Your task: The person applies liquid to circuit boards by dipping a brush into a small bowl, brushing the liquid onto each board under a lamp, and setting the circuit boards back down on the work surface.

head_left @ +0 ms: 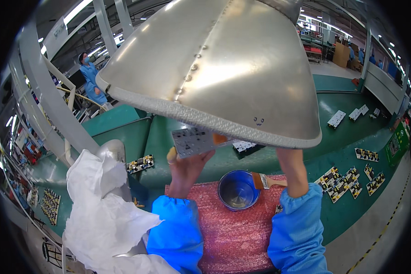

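Under the rim of a large metal hood (242,68), my left hand (187,171) grips a grey circuit board (192,142) with dark components. A pale finger cot covers one of its fingertips. An orange-brown piece (219,138) lies against the board's right end; the hood hides the rest of it. My right hand (292,160) reaches up behind the hood, so only its wrist end shows and its fingers are hidden. Below, a blue bowl (239,190) of clear liquid stands on pink bubble wrap (235,233). A wooden-handled brush (261,181) rests across the bowl's right rim.
Green conveyor belts (178,123) run behind the work spot. Populated circuit boards (340,182) lie at the right, another board (140,164) at the left. White cloth or plastic (98,214) hangs at my left. A person in blue (90,77) is farther back.
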`<state>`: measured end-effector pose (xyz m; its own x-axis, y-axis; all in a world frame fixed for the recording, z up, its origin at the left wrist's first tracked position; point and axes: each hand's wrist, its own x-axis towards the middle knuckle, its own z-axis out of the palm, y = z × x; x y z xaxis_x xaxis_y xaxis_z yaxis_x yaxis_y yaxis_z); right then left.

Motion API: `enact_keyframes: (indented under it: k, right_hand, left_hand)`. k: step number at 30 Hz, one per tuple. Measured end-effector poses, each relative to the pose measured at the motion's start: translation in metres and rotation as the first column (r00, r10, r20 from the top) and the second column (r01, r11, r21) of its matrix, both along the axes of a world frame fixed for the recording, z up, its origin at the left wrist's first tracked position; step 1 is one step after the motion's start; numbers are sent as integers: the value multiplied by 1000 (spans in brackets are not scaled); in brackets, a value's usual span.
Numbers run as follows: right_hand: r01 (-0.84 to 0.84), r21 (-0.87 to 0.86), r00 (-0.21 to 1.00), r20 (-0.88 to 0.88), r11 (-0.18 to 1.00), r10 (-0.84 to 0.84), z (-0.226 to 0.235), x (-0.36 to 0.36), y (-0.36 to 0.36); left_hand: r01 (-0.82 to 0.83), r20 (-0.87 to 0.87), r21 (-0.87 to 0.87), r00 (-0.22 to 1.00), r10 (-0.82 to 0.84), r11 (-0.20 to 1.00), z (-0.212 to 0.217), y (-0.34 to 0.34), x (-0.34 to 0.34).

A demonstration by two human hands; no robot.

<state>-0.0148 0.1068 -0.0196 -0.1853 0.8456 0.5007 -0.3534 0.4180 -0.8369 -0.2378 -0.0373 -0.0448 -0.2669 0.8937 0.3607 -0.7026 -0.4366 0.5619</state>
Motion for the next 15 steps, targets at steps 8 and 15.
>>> enact_keyframes:
  k: [8,15]
  right_hand:
    - [-119,-10,983,136,993,120,-8,-40,-18]
    - [-53,125,977,214,991,25,-3,-40,-24]
  left_hand:
    - [-38,-183,-92,983,20,995,5,4,22]
    - [-4,-240,-37,971,-5,999,1,3,19]
